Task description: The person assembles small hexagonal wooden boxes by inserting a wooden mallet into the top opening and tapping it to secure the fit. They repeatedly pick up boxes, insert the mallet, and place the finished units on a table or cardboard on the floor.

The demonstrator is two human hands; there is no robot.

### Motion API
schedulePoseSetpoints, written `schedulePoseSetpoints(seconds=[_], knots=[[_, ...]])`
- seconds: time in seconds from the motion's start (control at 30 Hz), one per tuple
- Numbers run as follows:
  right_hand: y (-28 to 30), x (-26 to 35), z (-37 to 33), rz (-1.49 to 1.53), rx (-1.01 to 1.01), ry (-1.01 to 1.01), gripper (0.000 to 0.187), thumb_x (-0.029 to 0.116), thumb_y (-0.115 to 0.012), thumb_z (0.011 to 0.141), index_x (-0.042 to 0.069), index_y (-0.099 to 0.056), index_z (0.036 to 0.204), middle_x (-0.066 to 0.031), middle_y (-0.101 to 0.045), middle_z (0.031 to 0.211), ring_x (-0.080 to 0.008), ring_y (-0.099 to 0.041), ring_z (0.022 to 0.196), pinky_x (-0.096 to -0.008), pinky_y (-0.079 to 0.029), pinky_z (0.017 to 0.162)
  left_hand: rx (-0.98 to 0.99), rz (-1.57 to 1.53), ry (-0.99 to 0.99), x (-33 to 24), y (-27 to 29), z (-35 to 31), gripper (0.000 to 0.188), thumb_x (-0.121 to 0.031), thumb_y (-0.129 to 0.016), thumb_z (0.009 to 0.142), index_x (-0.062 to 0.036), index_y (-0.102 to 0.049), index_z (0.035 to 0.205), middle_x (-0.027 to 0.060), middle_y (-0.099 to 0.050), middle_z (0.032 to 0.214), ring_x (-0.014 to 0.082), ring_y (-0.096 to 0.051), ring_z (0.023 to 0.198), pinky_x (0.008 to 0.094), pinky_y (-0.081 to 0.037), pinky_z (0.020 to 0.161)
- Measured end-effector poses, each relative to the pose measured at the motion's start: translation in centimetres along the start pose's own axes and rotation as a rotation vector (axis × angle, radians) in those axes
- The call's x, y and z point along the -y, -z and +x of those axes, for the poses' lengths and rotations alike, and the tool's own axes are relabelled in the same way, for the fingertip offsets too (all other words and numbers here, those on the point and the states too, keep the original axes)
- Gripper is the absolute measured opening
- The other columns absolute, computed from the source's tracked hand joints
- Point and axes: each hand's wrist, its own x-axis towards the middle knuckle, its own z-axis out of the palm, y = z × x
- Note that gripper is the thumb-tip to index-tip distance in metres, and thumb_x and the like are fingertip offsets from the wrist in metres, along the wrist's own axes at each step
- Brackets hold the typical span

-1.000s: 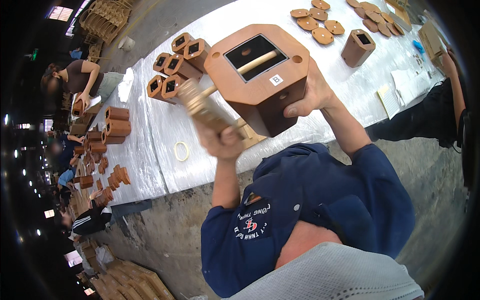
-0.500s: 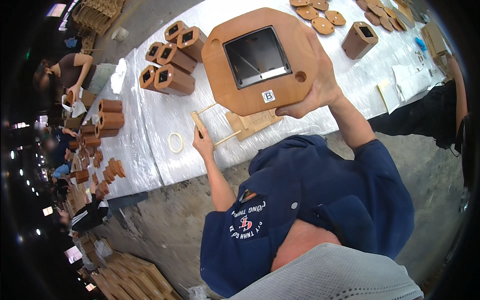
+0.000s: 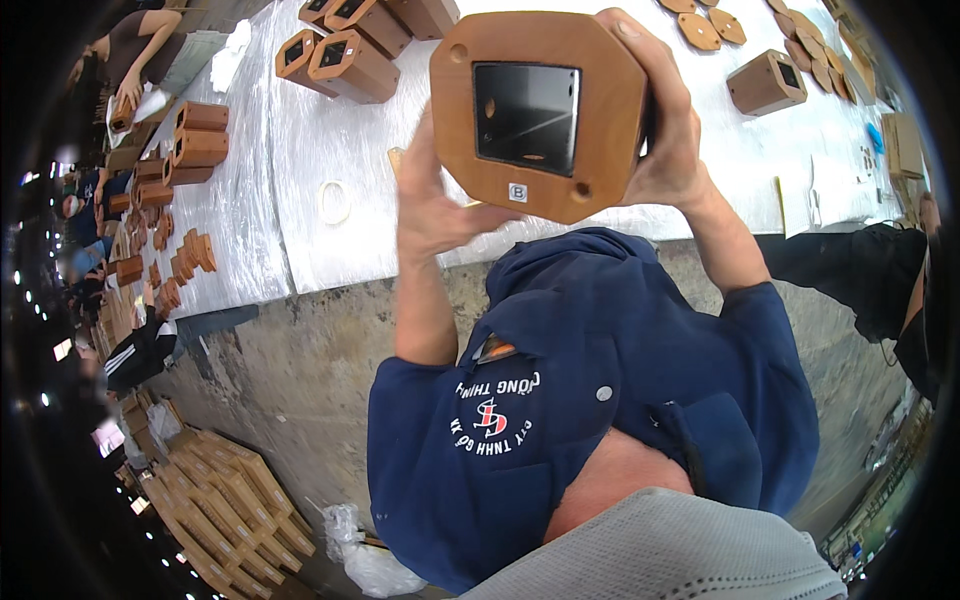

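Note:
Held up close is a brown wooden eight-sided box [image 3: 540,192]. Its end faces me, with a square black-lined opening, a round hole near one corner and a small white label. My right hand [image 3: 678,135] grips its right side, fingers bent over the upper edge and thumb below. Against the left side lies my left hand [image 3: 425,205], slightly blurred, with its thumb along the lower edge and its other fingers partly hidden behind the box. A sliver of pale wood [image 3: 395,160] shows on the table beside the left hand.
A plastic-covered table [image 3: 345,255] carries several similar boxes [image 3: 355,65] at upper left, a single box [image 3: 768,83] at right, flat wooden plates [image 3: 700,30] and a pale ring [image 3: 335,203]. Co-workers stand at left and right. Stacked cartons [image 3: 215,500] lie on the floor.
My left hand has let go of the pale wooden frame with rods and come up to the box's left side. The box has turned slightly, still in my right hand. The view has shifted.

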Motion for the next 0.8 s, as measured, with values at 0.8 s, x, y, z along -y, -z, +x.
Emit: schedulePoseSetpoints(seconds=[0.8], knots=[[0.6, -1.2, -6.1, 0.047, -0.050, -0.302, 0.062, 0.017, -0.076, 0.082, -0.007, -0.047, 0.131, -0.0216, -0.057, 0.127, -0.0295, -0.061, 0.109, -0.0374, -0.050, 0.090, 0.130, 0.067, -0.361, 0.8, -1.3, 1.9, 0.105, -0.011, -0.091, 0.059, 0.0031, -0.035, 0.146, 0.0163, -0.063, 0.121, 0.0223, -0.066, 0.105, 0.0330, -0.055, 0.090]])
